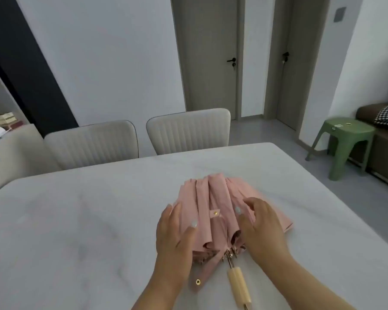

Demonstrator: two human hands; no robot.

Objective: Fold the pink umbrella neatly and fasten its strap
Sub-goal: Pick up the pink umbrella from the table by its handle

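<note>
Pink pleats of the umbrella are spread on the white worktop, its wooden handle pointing near. The left hand is laid flat and released on the left pleats; the right hand rests on the right pleats, fingers seemingly loosely curled, so the fabric is gathered inward. The strap lies unfastened near the handle, its 2 snaps apart.
</note>
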